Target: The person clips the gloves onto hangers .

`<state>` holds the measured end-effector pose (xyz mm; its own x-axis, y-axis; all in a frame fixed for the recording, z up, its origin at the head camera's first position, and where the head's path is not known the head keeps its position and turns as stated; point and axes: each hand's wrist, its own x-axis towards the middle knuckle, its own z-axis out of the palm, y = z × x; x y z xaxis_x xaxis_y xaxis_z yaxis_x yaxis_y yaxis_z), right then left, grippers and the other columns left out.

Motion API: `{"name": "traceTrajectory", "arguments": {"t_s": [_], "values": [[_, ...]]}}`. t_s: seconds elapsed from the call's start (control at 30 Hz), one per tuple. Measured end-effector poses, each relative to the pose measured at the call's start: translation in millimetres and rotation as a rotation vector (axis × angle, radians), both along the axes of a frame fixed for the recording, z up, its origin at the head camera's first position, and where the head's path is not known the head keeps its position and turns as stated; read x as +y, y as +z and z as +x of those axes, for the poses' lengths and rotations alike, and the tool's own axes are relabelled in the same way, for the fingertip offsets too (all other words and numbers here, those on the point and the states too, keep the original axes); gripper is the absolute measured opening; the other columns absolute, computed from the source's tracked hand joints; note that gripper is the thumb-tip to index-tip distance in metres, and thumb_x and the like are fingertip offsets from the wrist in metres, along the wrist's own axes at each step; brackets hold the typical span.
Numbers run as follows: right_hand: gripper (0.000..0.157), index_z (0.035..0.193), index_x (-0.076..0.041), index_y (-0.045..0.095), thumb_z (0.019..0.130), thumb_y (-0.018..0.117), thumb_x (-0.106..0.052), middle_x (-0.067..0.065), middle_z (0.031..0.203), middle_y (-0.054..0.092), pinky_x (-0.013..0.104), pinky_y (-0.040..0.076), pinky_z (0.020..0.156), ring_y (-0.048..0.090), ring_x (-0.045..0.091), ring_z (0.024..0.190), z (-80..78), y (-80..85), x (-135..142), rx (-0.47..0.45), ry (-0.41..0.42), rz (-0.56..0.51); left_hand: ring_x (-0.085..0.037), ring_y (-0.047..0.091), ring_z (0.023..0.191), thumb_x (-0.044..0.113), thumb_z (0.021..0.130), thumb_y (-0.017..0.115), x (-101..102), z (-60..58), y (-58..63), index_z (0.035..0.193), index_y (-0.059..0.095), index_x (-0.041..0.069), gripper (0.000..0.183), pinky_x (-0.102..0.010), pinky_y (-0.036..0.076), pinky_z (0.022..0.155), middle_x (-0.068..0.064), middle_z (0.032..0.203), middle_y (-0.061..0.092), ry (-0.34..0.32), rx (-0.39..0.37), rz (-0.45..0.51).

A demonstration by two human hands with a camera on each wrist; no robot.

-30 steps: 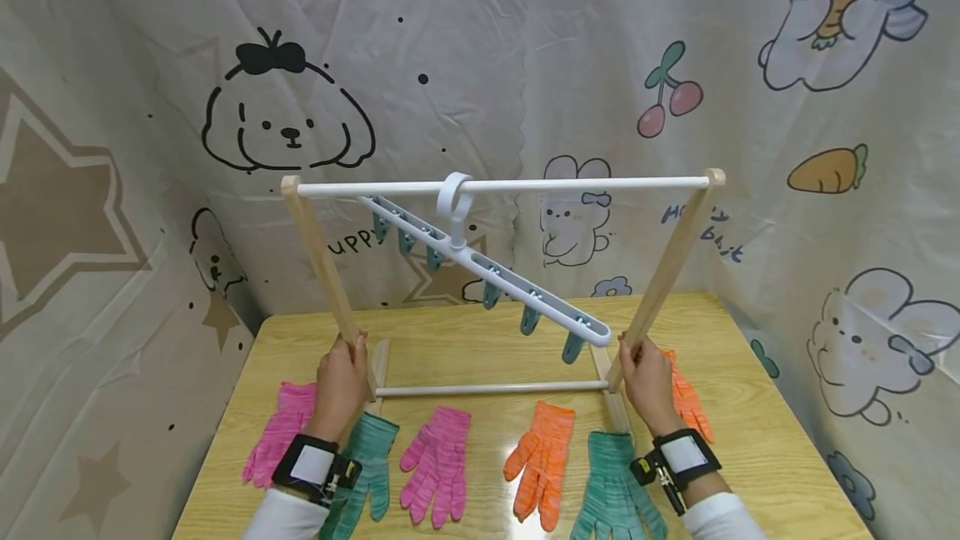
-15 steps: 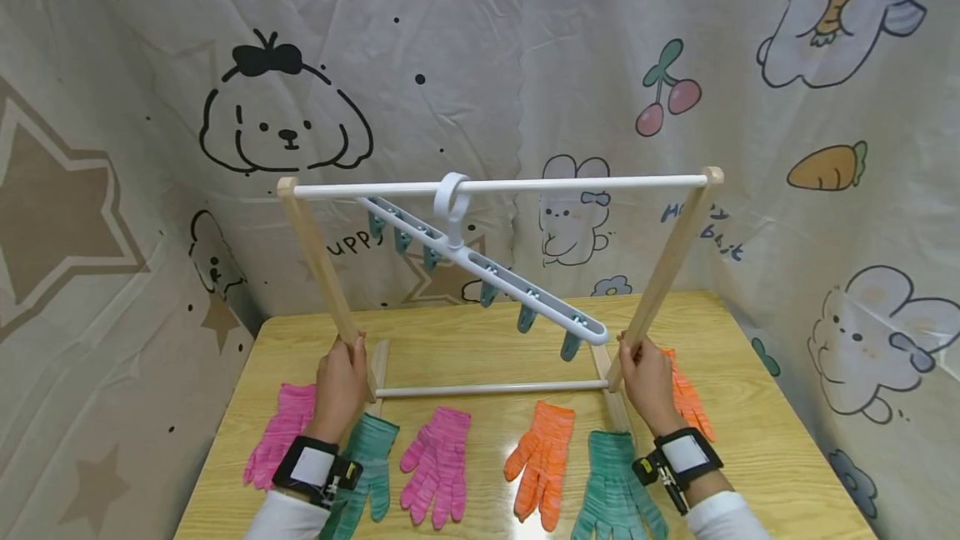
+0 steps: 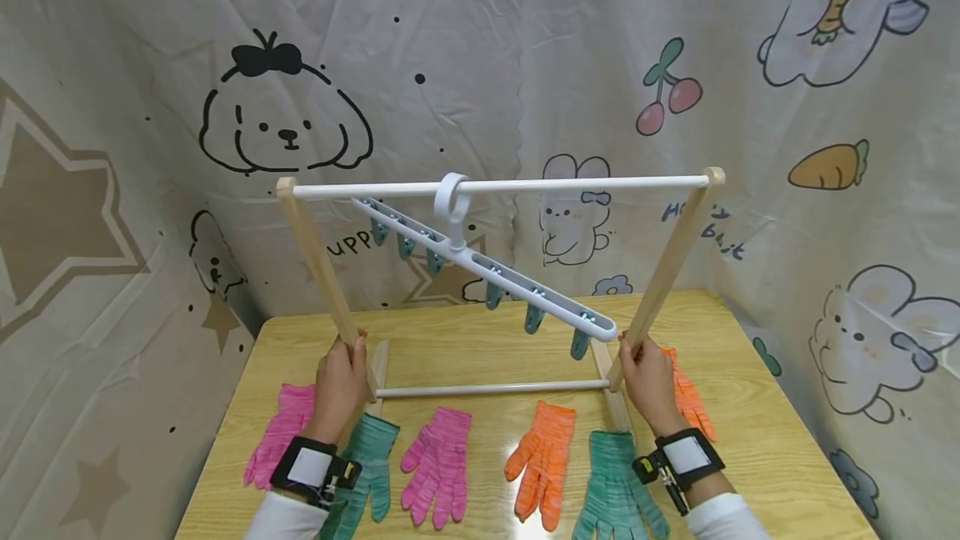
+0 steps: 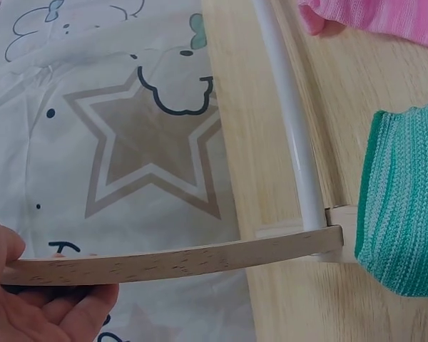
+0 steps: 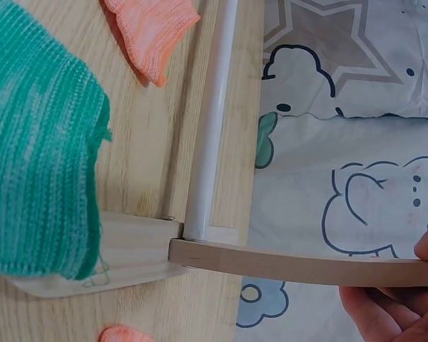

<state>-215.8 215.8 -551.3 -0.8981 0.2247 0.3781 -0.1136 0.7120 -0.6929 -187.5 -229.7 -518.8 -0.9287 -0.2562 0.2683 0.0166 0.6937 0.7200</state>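
A drying rack of pale wood with a white top bar [image 3: 570, 184] stands on the table. My left hand [image 3: 340, 386] grips its left wooden post [image 3: 318, 265]; my right hand [image 3: 649, 382] grips the right post [image 3: 667, 269]. In the left wrist view, fingers [image 4: 85, 313] curl under the left post, and the right wrist view has the right fingers [image 5: 374, 310] curled under the other one. From the top bar hangs a white clip hanger [image 3: 480, 261] by its ring hook, slanting across the rack, with several grey-blue clips along it.
Gloves lie on the wooden table [image 3: 480, 332] along its near side: pink [image 3: 438, 465], orange [image 3: 543, 461] and green [image 3: 618, 482] ones, with a second green glove [image 3: 371, 457] partly under my left wrist. Another pink glove [image 3: 281, 436] and orange glove [image 3: 690, 398] lie outside the posts. A printed curtain surrounds the table.
The hanger has swung slightly on the bar, its near end shifting a little to the right. Both hands stay on the posts, and the gloves have not moved.
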Motion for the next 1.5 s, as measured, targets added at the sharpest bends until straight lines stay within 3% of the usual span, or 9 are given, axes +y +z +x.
{"name": "traceTrajectory", "arguments": {"t_s": [0.17,0.33,0.57,0.87,1.13,1.5], "values": [[0.029,0.100,0.000,0.065,0.094,0.054,-0.026,0.012,0.072,0.062,0.029,0.045,0.043,0.054,0.018,0.056,-0.3,0.6,1,-0.009,-0.002,-0.002,-0.024,0.053,0.065,0.037,0.100,0.037,1,1.0,2.3,0.120,0.056,0.005,0.042,-0.037,0.047,0.052,-0.016,0.081,0.061,0.000,-0.012,0.021],[0.027,0.108,0.001,0.066,0.092,0.056,-0.020,0.017,0.084,0.068,0.036,0.053,0.050,0.063,0.024,0.066,-0.7,1.0,0,-0.006,0.018,-0.026,-0.025,0.053,0.067,0.039,0.099,0.038,1,2.3,3.8,0.121,0.057,0.008,0.042,-0.037,0.047,0.054,-0.016,0.082,0.061,0.022,-0.015,0.045],[0.034,0.112,0.003,0.064,0.092,0.056,-0.024,0.022,0.094,0.068,0.044,0.056,0.065,0.067,0.032,0.085,1.4,0.3,3,0.008,0.036,-0.046,-0.030,0.062,0.091,0.035,0.098,0.044,0,3.1,5.5,0.129,0.054,0.009,0.042,-0.045,0.053,0.071,-0.020,0.111,0.065,0.007,-0.042,0.088],[0.031,0.105,-0.001,0.061,0.092,0.056,-0.029,0.020,0.098,0.067,0.043,0.054,0.077,0.065,0.031,0.093,9.4,2.8,6,-0.002,0.068,-0.070,-0.039,0.058,0.108,0.043,0.096,0.044,-3,10.0,3.5,0.130,0.051,0.007,0.050,-0.051,0.051,0.081,-0.025,0.123,0.058,-0.029,-0.045,0.094],[0.042,0.116,0.001,0.060,0.093,0.054,-0.033,0.020,0.103,0.066,0.045,0.054,0.078,0.064,0.032,0.095,20.3,0.1,8,-0.010,0.061,-0.069,-0.035,0.054,0.116,0.040,0.096,0.046,-6,17.3,-2.3,0.134,0.048,0.004,0.052,-0.048,0.046,0.093,-0.024,0.126,0.057,-0.053,-0.015,0.108],[0.042,0.114,0.002,0.062,0.093,0.054,-0.034,0.021,0.105,0.066,0.050,0.053,0.076,0.064,0.035,0.091,38.1,-5.4,11,-0.010,0.000,-0.044,-0.037,0.052,0.117,0.043,0.096,0.044,-9,30.7,-6.0,0.143,0.039,0.005,0.060,-0.050,0.046,0.092,-0.023,0.132,0.052,-0.045,-0.033,0.122]]}}
